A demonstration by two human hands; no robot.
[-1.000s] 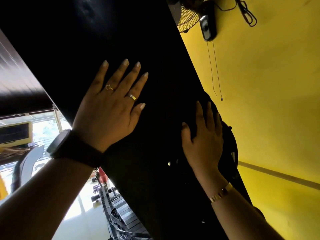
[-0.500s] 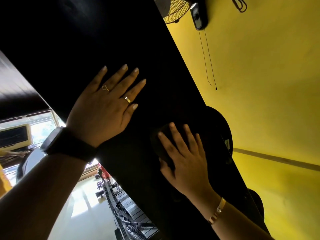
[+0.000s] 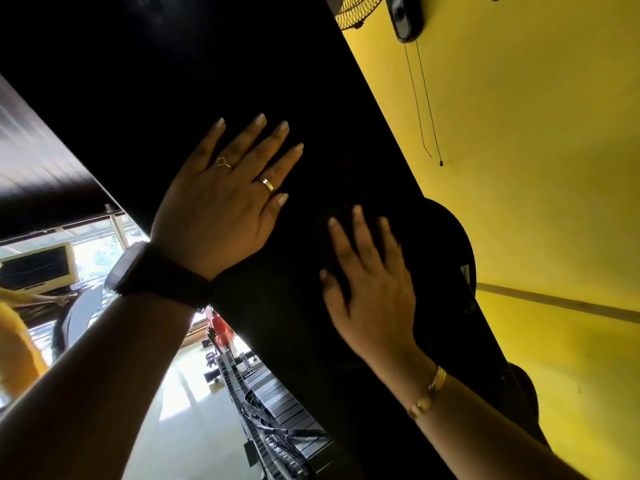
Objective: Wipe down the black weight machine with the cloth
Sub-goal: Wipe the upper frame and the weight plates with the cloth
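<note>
- While the left hand (image 3: 221,202) lies flat on the black weight machine (image 3: 207,64), its fingers are straight and slightly spread, with the palm against the dark panel.
- The right hand (image 3: 370,282) sits just beside the left and a little below it, pressing with straight, spread fingers on a dark cloth (image 3: 327,247).
- The cloth lies on the machine's face under the right hand. It shows as a rounded dark shape past the fingertips and beside the thumb, hard to tell from the panel.
- A dark watch (image 3: 138,268) wraps the left wrist and two gold rings sit on that hand. A gold bracelet (image 3: 429,393) circles the right wrist.
- A yellow wall (image 3: 536,168) fills the space to the right of the right hand, and a fan (image 3: 356,12) shows high above both hands.
</note>
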